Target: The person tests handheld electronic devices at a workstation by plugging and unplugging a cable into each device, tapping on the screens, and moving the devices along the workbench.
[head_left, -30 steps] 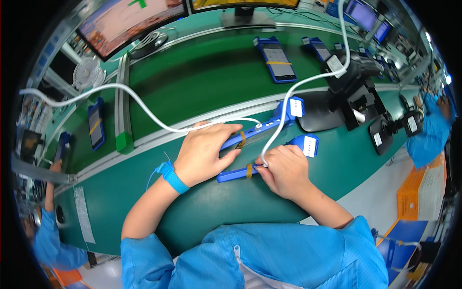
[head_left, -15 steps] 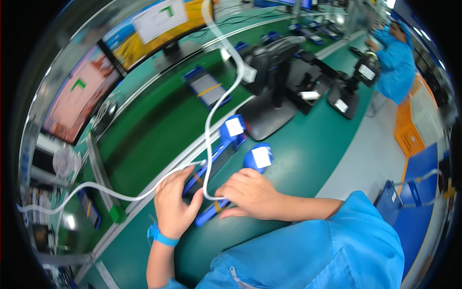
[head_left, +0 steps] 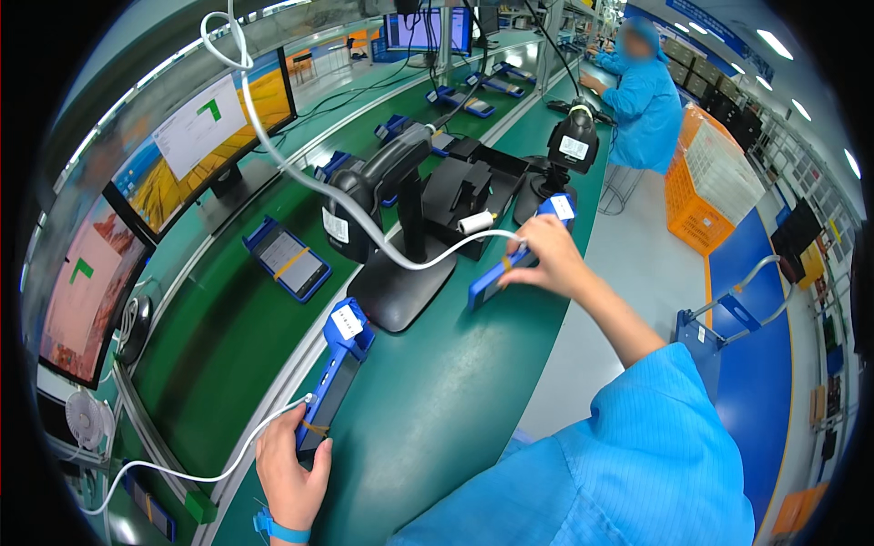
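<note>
My left hand (head_left: pixel 293 478), with a blue wristband, is closed on the near end of a blue handheld scanner terminal (head_left: pixel 337 382) that stands on its long edge on the green bench. A white cable (head_left: pixel 196 480) meets its side by my fingertips. Farther off to the right, my right hand (head_left: pixel 555 259) grips a second blue handheld terminal (head_left: pixel 489 284) by its side, thumb nearest me. Another white cable (head_left: pixel 300 177) hangs down and runs to this one under my fingers, which hide its plug. Both terminals carry a white label and a yellow band.
A black scanner on a stand (head_left: pixel 410 227) rises between the terminals' far ends. Beyond it are a black box (head_left: pixel 464 187) and another stand scanner (head_left: pixel 574 136). A blue terminal (head_left: pixel 289 259) lies left, near two monitors (head_left: pixel 82 296). A co-worker (head_left: pixel 642 109) and orange crate (head_left: pixel 696 196) are far right.
The second terminal has moved away to the far right in my right hand, apart from the first. My left hand remains at the first terminal. The whole view has shifted.
</note>
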The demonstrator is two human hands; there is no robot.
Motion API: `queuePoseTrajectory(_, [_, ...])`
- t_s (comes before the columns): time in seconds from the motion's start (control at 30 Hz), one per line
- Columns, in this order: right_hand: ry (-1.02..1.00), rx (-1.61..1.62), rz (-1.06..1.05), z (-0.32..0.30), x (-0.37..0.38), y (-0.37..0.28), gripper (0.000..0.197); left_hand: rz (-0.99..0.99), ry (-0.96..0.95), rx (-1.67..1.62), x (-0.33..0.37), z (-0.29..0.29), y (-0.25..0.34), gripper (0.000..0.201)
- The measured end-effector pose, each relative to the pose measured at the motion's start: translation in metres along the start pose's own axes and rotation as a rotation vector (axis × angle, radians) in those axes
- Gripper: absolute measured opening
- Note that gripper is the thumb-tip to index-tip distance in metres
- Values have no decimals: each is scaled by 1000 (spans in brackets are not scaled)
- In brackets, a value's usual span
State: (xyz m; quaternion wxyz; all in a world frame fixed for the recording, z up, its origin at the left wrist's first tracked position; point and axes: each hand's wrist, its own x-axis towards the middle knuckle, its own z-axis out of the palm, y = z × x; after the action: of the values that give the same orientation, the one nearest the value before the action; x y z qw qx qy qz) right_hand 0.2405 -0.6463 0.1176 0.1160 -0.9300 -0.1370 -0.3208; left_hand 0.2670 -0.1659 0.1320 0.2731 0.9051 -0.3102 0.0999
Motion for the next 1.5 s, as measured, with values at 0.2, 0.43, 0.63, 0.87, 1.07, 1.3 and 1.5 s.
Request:
queuePoseTrajectory(0.2, [37, -5, 63, 1, 0, 53, 46, 45, -22, 90, 4, 6, -1, 56])
queuePoseTrajectory(0.43, [28, -14, 39, 11, 2, 53, 47, -16, -50, 119, 1, 11, 2, 58])
queuePoseTrajectory(0.63, [11, -16, 46, 11, 0, 52, 47, 26, -37, 136, 2, 18, -4, 60])
queuePoseTrajectory(0.87, [-50, 122, -110, 8, 4, -8, 48, 77, 24, 163, 2, 17, -3, 61])
queuePoseTrajectory(1.07, [-107, 146, -39, 12, -9, -7, 52, 14, 57, 131, 9, 21, -6, 41])
queuePoseTrajectory(1.3, [298, 213, -62, 0, -3, -34, 70, -3, 14, 83, -9, 4, 3, 27])
queuePoseTrajectory(1.5, [277, 271, -292, 14, 26, -148, 39, 142, -29, 35, -49, -17, 36, 29])
